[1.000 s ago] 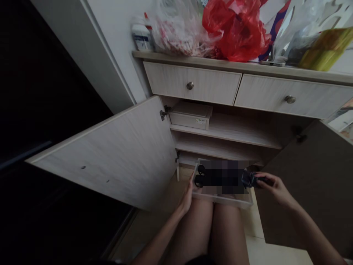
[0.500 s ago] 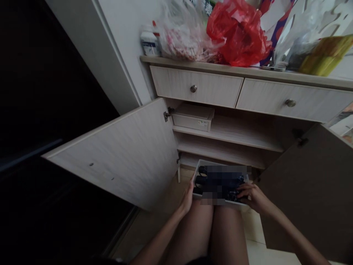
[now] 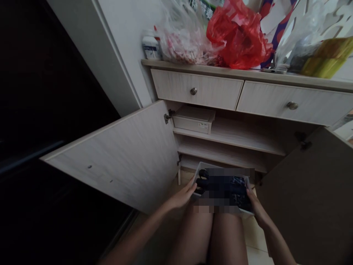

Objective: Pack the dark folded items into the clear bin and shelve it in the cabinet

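Note:
A shallow white tray (image 3: 199, 170) with dark rolled items rests on my knees in front of an open cabinet. Part of its contents is pixelated. My left hand (image 3: 180, 198) grips the tray's left side, fingers curled under the edge. At the right side my right hand (image 3: 256, 208) holds the rim. The tray is tilted slightly, its far end pointing at the lowest shelf (image 3: 220, 152).
Two cabinet doors stand open, the left door (image 3: 121, 154) and the right door (image 3: 309, 195). A white box (image 3: 193, 119) sits on the upper shelf. Two drawers (image 3: 197, 88) are closed above. On top lie a red bag (image 3: 239, 35), clear bags and a bottle (image 3: 150, 46).
My right hand put a dark item into the tray, then moved to the tray's right edge. My left hand slid lower on the left edge. The tray lifted slightly.

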Motion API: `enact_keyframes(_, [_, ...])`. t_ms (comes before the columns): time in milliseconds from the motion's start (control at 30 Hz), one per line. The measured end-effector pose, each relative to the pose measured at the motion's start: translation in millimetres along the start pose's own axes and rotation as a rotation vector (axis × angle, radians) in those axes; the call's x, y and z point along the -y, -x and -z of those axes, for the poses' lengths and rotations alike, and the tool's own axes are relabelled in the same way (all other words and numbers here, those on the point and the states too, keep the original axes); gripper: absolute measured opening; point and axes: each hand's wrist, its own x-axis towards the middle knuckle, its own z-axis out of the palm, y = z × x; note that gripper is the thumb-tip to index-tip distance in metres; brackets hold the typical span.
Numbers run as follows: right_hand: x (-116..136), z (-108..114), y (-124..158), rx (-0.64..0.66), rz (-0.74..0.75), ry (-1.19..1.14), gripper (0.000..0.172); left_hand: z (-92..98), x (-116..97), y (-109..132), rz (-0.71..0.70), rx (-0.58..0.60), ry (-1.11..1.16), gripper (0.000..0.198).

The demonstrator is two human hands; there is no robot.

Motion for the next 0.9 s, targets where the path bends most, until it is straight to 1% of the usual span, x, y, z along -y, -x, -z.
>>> enact_keyframes(33, [0,0,1,-0.008,-0.017,-0.012,0.091,13.5,-11,-12,-0.012,0.032,-0.089,0.073])
enact_keyframes(100, [2,0,1,-0.003,-0.007,-0.01,0.089,40.5,-44,-46,-0.069,0.021,-0.308,0.068])
enact_keyframes(133, [3,0,1,-0.001,-0.003,-0.004,0.088,52.6,-64,-68,-0.119,-0.021,-0.422,0.068])
enact_keyframes(200, [4,0,0,0.0,0.004,0.009,0.086,71.5,-108,-120,-0.282,-0.214,-0.628,0.07])
enact_keyframes(233, [4,-1,0,0.003,0.011,0.017,0.086,78.0,-129,-146,-0.355,-0.287,-0.724,0.07])
enact_keyframes(300, [3,-1,0,0.018,0.022,0.034,0.086,85.6,-160,-196,-0.466,-0.328,-0.898,0.072])
enact_keyframes(367, [1,-2,1,0.03,0.023,0.047,0.086,87.4,-176,-235,-0.484,-0.3,-1.019,0.068])
enact_keyframes(433, [-1,-1,1,0.02,0.011,0.033,0.09,84.9,-179,-260,-0.447,-0.253,-1.073,0.058])
enact_keyframes(467, [-2,-1,1,0.01,0.005,0.018,0.093,82.0,-177,-267,-0.433,-0.236,-1.077,0.052])
enact_keyframes(533, [-4,1,0,-0.002,-0.003,-0.007,0.096,72.8,-171,-273,-0.439,-0.219,-1.058,0.047])
enact_keyframes(633, [-5,2,-1,-0.004,-0.01,0.005,0.095,48.3,-166,-269,-0.475,-0.211,-1.042,0.046])
enact_keyframes(733, [-4,1,-2,-0.013,-0.005,0.007,0.093,18.2,-173,-261,-0.521,-0.121,-1.039,0.048])
enact_keyframes(800, [-3,-1,-1,-0.033,0.0,-0.014,0.095,6.7,-182,-257,-0.569,-0.061,-1.008,0.054])
enact_keyframes(833, [-3,-1,-1,-0.044,0.001,-0.025,0.096,6.4,-186,-255,-0.571,-0.089,-0.981,0.059])
enact_keyframes(867, [-2,-2,0,-0.048,0.0,-0.038,0.096,10.4,-189,-254,-0.546,-0.171,-0.945,0.064])
enact_keyframes(900, [-2,-2,1,-0.046,-0.004,-0.051,0.095,18.3,-191,-253,-0.49,-0.286,-0.898,0.069])
